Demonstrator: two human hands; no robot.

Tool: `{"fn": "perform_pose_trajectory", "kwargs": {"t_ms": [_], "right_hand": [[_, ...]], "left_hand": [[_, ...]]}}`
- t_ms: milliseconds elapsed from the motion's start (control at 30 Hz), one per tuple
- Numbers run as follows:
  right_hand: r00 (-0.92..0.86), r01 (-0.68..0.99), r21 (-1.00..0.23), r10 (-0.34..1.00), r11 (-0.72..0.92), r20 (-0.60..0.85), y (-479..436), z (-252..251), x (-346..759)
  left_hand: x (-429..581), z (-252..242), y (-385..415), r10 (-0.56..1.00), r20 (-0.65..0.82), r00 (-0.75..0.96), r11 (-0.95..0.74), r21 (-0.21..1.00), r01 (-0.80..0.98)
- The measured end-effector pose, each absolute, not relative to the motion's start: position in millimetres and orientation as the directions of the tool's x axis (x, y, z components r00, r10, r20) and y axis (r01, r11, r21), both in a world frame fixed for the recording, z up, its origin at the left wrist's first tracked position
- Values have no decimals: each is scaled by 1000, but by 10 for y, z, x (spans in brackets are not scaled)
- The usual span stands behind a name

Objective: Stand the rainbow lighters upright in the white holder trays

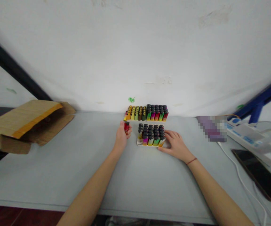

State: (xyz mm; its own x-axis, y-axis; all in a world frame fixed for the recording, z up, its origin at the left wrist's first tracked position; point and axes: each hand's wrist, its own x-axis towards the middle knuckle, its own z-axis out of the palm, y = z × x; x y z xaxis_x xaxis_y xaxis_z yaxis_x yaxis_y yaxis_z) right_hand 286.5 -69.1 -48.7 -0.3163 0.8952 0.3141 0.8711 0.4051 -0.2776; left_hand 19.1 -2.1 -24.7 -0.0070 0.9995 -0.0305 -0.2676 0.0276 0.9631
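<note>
My left hand is closed round a red lighter with a dark top; I cannot tell whether a second one is with it. It is held just left of the near tray of lighters, whose upright rows have black tops and clear, purple, green and orange bodies. At that tray's right end is my right hand, thumb at the front corner and fingers along the side, gripping it. Part of the tray's right end is hidden by the fingers. Behind stand yellow-to-dark lighters and a block of multicoloured, black-topped lighters.
An opened cardboard box lies at the left of the grey table. To the right are a blurred-out flat object, a white power strip, a white cable and a dark phone. A white wall rises behind.
</note>
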Motion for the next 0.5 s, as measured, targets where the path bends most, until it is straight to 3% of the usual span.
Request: {"fn": "perform_pose_trajectory", "kwargs": {"t_ms": [67,200,367,500], "right_hand": [[-317,870,-276,893,408,319,-691,-489,2866],[-319,868,-279,893,410,319,-691,-486,2863],[-313,872,-278,895,403,317,-692,-484,2862],[-314,874,-273,895,403,317,-692,-489,2867]], "left_hand": [[185,-231,-1,998,-59,0,55,946,-318],[215,-251,25,998,38,-55,-56,924,-377],[262,-288,-13,983,165,-83,-183,932,-313],[270,-254,-41,989,139,-48,-147,941,-306]]}}
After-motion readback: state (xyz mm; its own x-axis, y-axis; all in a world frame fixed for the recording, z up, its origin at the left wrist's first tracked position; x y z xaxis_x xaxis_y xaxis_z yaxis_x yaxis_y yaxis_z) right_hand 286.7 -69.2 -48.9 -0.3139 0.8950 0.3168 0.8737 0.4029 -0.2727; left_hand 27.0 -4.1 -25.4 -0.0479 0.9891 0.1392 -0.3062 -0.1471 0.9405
